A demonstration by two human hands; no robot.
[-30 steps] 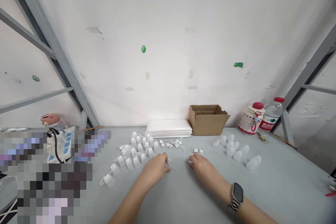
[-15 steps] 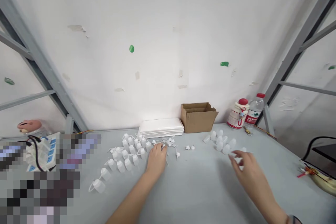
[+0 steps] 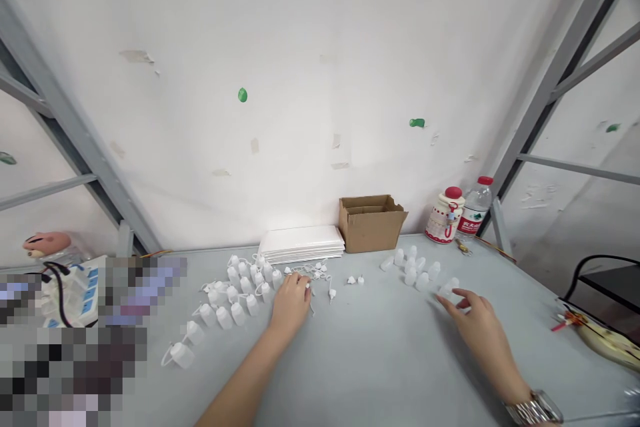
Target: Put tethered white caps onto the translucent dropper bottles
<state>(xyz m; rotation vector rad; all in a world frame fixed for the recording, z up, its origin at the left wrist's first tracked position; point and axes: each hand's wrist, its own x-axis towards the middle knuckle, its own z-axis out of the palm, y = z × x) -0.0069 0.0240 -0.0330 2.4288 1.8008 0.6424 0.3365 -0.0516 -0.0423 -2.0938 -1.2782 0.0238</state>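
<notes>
Flanking left hand (image 3: 291,300), capped bottles (image 3: 237,313), corded caps (image 3: 333,294), flat stack (image 3: 301,253) behind, carton (image 3: 373,232).

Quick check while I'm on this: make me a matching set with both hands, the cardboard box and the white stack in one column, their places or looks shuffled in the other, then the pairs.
Things
1. left hand
2. right hand
3. cardboard box
4. white stack

Places or looks
A. piled flat on the grey table
B. nearest the translucent pieces
C. brown, open at the top
D. beside the corded white caps

Pairs: 1-D, 2-B, 3-C, 4-A
</notes>
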